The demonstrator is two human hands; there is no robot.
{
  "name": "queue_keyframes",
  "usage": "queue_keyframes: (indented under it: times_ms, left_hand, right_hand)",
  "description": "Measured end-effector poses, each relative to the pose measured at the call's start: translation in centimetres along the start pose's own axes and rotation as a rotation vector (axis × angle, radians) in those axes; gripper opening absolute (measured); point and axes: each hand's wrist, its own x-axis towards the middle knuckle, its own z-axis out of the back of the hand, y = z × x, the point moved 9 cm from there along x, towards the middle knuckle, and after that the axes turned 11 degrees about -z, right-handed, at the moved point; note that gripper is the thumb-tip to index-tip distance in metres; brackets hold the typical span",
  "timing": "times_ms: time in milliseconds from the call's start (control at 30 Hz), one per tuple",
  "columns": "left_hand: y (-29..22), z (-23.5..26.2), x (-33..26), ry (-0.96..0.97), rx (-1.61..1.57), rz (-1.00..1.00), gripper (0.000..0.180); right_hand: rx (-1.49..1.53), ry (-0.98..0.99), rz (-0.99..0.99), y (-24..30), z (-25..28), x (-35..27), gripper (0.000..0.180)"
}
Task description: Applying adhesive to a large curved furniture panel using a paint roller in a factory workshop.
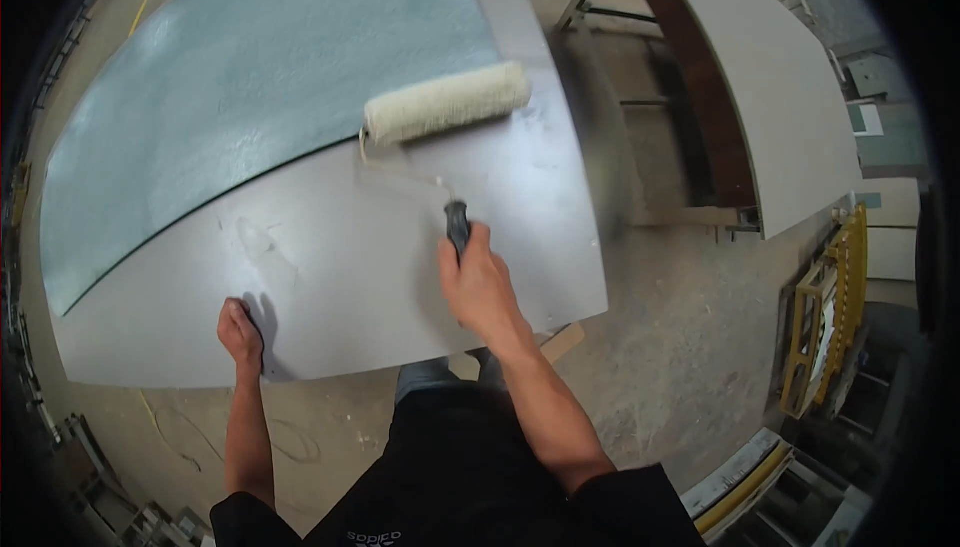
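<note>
My right hand (482, 285) is wrapped round the black handle of a paint roller (447, 104). The roller's fluffy cream sleeve lies across the right end of a teal sheet's near edge and the pale grey panel (400, 247); whether it touches the surface I cannot tell. Its thin wire frame bends back to the handle. My left hand (240, 332) is closed in a loose fist at the panel's near edge, and what its fingers hold, if anything, is hidden. The glossy teal sheet (290, 57) covers the far left part of the panel.
Right of the panel stands another table with a light grey top (770, 77) and dark red-brown side. A yellow metal frame (825, 312) stands farther right. A thin cable (200, 437) lies on the concrete floor (660, 347) at lower left. Racks line the room's edges.
</note>
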Motion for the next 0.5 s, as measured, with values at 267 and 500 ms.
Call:
queue_keyframes:
  times_ms: [267,500]
  left_hand:
    - [-0.3,-0.5,0.5,-0.194,-0.099,0.147,0.039]
    - [-25.5,-15.7,1.9,-0.319,-0.261,-0.041,0.040]
  right_hand:
    - [0.636,0.162,0.070,2.2,19.6,-1.3,0.055]
    - [0.247,-0.555,-0.015,-19.1,36.9,1.9,0.025]
